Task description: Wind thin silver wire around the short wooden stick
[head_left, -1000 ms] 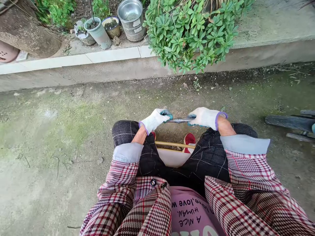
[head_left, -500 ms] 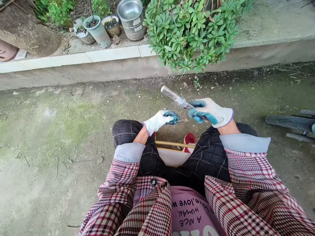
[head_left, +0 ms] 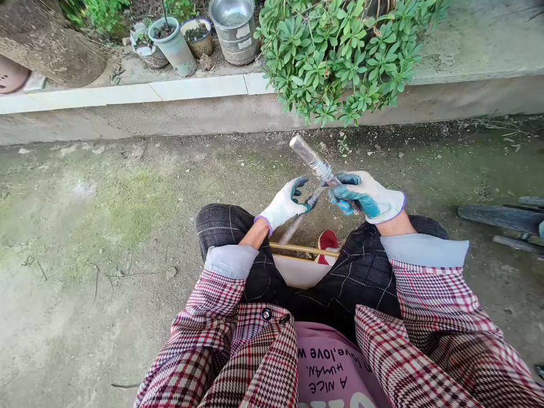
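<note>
One rod [head_left: 308, 154], part-wound with wire [head_left: 322, 168].
Our right hand [head_left: 369, 195] clamps it; our left hand [head_left: 284, 205] pinches the loose strand [head_left: 297, 222].

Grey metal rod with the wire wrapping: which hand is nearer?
Right. The right hand grips the grey metal rod at its lower end. The left hand sits below and to the left of it, close but off the rod.

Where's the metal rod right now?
Head view, centre: metal rod in the right hand, slanting up-left toward the leafy plant; left hand just below-left.
</note>
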Tool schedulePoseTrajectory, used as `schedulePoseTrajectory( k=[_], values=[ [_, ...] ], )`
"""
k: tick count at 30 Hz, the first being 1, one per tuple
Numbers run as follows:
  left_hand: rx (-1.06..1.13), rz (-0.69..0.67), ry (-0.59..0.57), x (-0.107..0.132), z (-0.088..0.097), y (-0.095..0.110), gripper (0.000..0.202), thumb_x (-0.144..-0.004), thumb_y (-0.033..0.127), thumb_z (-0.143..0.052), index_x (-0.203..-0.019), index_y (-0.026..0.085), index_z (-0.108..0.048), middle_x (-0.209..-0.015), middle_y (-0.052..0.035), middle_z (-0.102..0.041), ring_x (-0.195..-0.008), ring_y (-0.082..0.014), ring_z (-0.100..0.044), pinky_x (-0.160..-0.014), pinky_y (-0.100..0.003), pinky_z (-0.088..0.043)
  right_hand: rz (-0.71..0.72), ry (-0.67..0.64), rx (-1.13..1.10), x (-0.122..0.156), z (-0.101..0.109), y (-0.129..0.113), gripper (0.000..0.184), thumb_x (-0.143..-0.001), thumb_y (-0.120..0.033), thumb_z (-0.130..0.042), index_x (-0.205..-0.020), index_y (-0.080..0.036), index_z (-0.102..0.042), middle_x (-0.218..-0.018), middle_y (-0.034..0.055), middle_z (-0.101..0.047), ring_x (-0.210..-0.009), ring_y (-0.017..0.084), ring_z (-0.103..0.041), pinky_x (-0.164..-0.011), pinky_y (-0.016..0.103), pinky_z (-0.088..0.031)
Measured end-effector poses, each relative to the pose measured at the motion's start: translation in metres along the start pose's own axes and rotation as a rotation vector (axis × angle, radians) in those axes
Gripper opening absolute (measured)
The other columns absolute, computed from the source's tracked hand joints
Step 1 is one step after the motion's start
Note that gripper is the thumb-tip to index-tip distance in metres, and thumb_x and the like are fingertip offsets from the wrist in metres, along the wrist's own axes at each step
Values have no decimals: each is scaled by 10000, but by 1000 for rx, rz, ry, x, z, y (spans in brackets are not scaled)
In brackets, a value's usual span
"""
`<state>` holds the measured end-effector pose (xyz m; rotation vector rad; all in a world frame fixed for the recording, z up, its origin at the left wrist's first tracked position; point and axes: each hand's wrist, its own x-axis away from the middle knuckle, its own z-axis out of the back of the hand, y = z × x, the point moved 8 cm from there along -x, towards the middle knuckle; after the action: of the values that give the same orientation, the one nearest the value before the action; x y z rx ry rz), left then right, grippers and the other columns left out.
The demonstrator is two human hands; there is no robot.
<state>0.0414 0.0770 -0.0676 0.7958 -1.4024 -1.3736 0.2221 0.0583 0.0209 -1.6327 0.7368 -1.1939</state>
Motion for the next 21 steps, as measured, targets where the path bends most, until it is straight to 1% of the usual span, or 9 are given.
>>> schedulePoseTrajectory(
  k=[1, 3, 6, 8, 9, 12, 16, 19, 21],
  values=[
    [43, 28, -14, -1, -8, -6, 939, -586, 140, -907, -1474, 177, -604, -1524, -193, -627, -1230, -256, -644, -1064, -375, -521, 12, -10, -6, 0, -1, 0, 383, -683, -440, -932, -887, -176, -743, -628, -3, -662, -416, 98, -501, -352, 247, -391],
    [205, 102, -101, 1, -32, -16, 933, -569, 120, -913, -1450, 162, -609, -1437, -189, -677, -1180, -250, -669, -1039, -381, -535, 28, -38, -11, 0, -4, -1, 359, -713, -443, -913, -877, -178, -735, -607, -8, -644, -408, 99, -488, -360, 251, -373],
    [439, 257, -337, 14, -80, -25, 608, -634, 126, -879, -1217, 142, -705, -1163, -125, -771, -1032, -224, -700, -996, -400, -550, 60, -56, -40, 2, -9, -6, 359, -715, -428, -916, -893, -174, -734, -622, 0, -653, -424, 103, -498, -367, 252, -357],
    [496, 297, -362, 23, -97, -24, 427, -618, 106, -891, -1012, 136, -729, -1039, -88, -776, -980, -203, -682, -1003, -385, -541, 103, -39, -105, 4, -11, -12, 368, -718, -425, -918, -928, -183, -738, -616, -20, -633, -425, 96, -482, -361, 242, -343],
    [524, 300, -347, 27, -101, -22, 396, -616, 111, -899, -973, 136, -731, -1022, -79, -775, -976, -197, -675, -1021, -384, -533, 132, -26, -150, 5, -11, -15, 368, -729, -435, -913, -940, -191, -736, -608, -35, -613, -418, 90, -463, -354, 236, -334],
    [648, 294, -279, 35, -101, -9, 437, -608, 178, -941, -995, 135, -743, -1033, -74, -777, -997, -205, -678, -1067, -409, -514, 229, -20, -307, 11, -11, -25, 374, -772, -501, -882, -945, -211, -720, -576, -72, -542, -381, 72, -369, -320, 228, -293],
    [762, 264, -159, 39, -88, 8, 492, -584, 262, -990, -991, 149, -735, -1002, -67, -781, -1009, -233, -711, -1078, -443, -513, 292, -87, -396, 20, -14, -35, 377, -830, -549, -858, -972, -230, -715, -555, -90, -474, -375, 64, -298, -312, 217, -241],
    [789, 273, -30, 35, -78, 10, 457, -584, 275, -992, -908, 160, -691, -892, -48, -764, -931, -228, -738, -1009, -430, -551, 292, -164, -375, 28, -18, -39, 359, -867, -564, -846, -942, -244, -702, -571, -84, -466, -390, 61, -299, -332, 216, -254],
    [832, 287, 72, 32, -69, 10, 448, -619, 300, -973, -906, 173, -652, -821, -23, -740, -820, -199, -737, -902, -403, -587, 298, -189, -374, 32, -18, -41, 335, -892, -554, -827, -923, -249, -690, -591, -80, -479, -397, 61, -300, -336, 215, -254]
  ],
)
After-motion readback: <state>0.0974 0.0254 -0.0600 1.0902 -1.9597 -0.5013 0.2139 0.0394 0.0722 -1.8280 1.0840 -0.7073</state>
